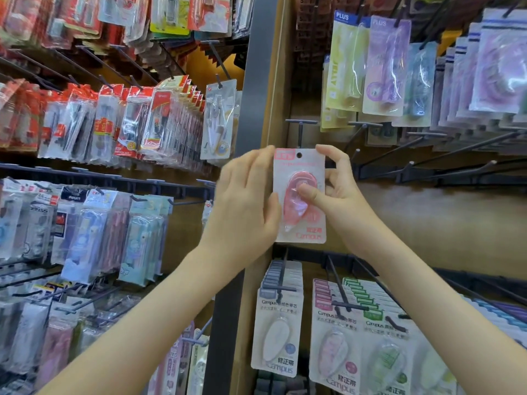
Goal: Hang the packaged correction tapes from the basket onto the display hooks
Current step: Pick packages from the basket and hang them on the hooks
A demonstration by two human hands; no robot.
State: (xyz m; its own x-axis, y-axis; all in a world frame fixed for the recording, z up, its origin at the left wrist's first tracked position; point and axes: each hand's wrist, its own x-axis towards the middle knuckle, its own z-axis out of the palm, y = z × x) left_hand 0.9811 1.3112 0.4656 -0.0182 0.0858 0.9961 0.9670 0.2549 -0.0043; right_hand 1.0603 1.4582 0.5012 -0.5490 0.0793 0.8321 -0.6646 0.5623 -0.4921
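I hold a pink packaged correction tape upright in front of the wooden display panel. My right hand pinches it, thumb on the front blister and fingers behind its right edge. My left hand grips its left edge. The punch hole at the pack's top sits just below a bare black display hook. The basket is out of view.
More bare hooks stick out to the right of the pack. Below hang rows of Campus correction tapes. PLUS tape packs hang above right. A dark upright post divides this panel from crowded stationery hooks on the left.
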